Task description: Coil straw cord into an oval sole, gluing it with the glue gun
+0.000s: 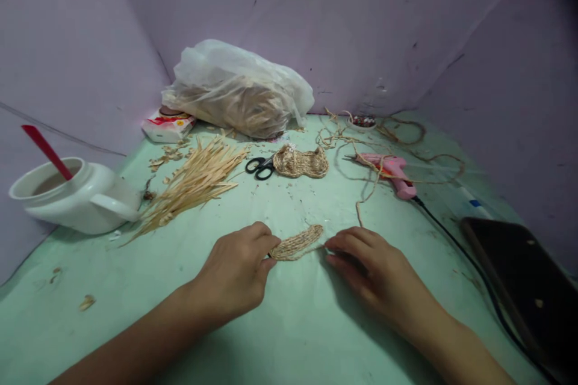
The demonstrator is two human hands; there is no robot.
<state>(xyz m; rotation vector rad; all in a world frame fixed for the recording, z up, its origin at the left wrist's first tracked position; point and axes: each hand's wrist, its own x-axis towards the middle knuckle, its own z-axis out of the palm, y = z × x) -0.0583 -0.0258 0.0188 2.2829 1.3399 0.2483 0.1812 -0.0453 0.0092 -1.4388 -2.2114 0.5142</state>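
Left hand (239, 264): I pinch the strip (298, 242) by its left end, seemingly to steady it.
Right hand (372, 264): I pinch its cord (309, 250), likely for control.
Strip: between my hands, over the counter (298, 331).
Glue gun (394, 168): right side, likely for reach.

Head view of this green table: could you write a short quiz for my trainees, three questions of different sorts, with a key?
1. Multiple choice: what does the left hand hold by one end?
a) the plastic bag
b) the near woven strip
c) the cable
2. True or false: the pink glue gun lies to the right of the black-handled scissors.
3. Short answer: what colour is the container in which the red stick leans?

Key: 1 b; 2 true; 3 white.
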